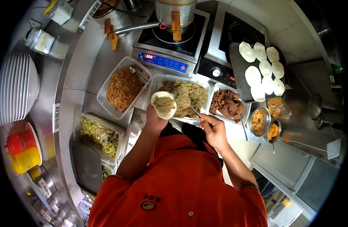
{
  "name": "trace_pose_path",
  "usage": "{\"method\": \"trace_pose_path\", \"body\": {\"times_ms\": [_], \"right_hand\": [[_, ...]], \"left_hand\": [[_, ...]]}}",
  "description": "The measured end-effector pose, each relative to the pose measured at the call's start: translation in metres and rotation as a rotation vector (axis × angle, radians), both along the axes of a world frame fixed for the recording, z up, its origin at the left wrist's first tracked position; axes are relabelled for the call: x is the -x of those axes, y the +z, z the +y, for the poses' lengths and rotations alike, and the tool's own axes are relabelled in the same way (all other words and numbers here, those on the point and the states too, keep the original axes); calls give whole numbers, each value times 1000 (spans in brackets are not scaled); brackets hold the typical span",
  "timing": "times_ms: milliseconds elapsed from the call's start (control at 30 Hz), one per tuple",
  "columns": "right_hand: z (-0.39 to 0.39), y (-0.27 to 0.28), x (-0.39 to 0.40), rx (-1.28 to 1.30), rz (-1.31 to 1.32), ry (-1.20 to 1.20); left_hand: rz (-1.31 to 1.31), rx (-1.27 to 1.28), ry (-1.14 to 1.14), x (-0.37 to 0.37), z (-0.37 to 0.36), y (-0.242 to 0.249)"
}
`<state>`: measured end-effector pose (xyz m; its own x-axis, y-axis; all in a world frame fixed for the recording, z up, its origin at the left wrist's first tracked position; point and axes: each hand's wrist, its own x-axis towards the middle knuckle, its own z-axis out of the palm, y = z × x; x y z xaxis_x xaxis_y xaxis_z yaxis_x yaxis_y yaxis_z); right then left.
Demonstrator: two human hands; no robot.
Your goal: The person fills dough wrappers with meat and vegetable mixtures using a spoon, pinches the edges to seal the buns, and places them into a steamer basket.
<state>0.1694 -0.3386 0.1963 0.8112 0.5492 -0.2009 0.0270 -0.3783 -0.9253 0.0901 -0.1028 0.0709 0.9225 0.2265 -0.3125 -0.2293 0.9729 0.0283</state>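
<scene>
My left hand [156,119] holds a round dough wrapper [169,114] with a mound of greenish filling [164,103] spread on it. Closed around a spoon's thin metal handle [196,112] is my right hand [213,129]; the spoon's bowl end rests in the filling. That filling [193,92] lies in a clear plastic tub [156,81] just beyond both hands. Right of it, a white tray [215,86] carries dark reddish-brown paste [227,102]. On the left stands a tub of brown shredded filling [123,89] with a metal spoon in it.
Several round wrappers [265,68] lie on a dark board [240,72] at the right. Behind the tubs are an induction cooker [162,62] reading 300 and a pot [168,11]. Metal bowls [253,126] sit right; chopped green filling [98,138] and stacked plates [19,89] are left.
</scene>
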Motion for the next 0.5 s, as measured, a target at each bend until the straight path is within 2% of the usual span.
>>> {"method": "trace_pose_path", "body": {"times_ms": [33, 133, 200, 267, 300, 333, 400, 433, 467, 500], "right_hand": [[3, 11, 5, 55, -126, 18], [15, 19, 9, 126, -520, 156], [15, 15, 12, 177, -594, 177], [15, 26, 21, 46, -565, 62], [9, 27, 27, 48, -458, 48], [5, 26, 32, 50, -456, 48], [-1, 19, 38, -42, 243, 40], [2, 17, 39, -57, 531, 10], [1, 16, 38, -56, 528, 4], [1, 16, 36, -152, 750, -39]], "left_hand": [[167, -1, -17, -11, -8, 25], [17, 113, -64, -28, -20, 28], [68, 147, -59, -32, -28, 36], [-50, -75, -57, -31, -31, 46], [17, -75, -29, -32, -34, 53], [19, -73, -29, -31, -35, 64], [226, -17, 29, -32, -38, 86], [199, -33, 36, -31, -43, 94], [197, -32, 30, -30, -46, 92], [235, -127, 41, -29, -48, 91]]}}
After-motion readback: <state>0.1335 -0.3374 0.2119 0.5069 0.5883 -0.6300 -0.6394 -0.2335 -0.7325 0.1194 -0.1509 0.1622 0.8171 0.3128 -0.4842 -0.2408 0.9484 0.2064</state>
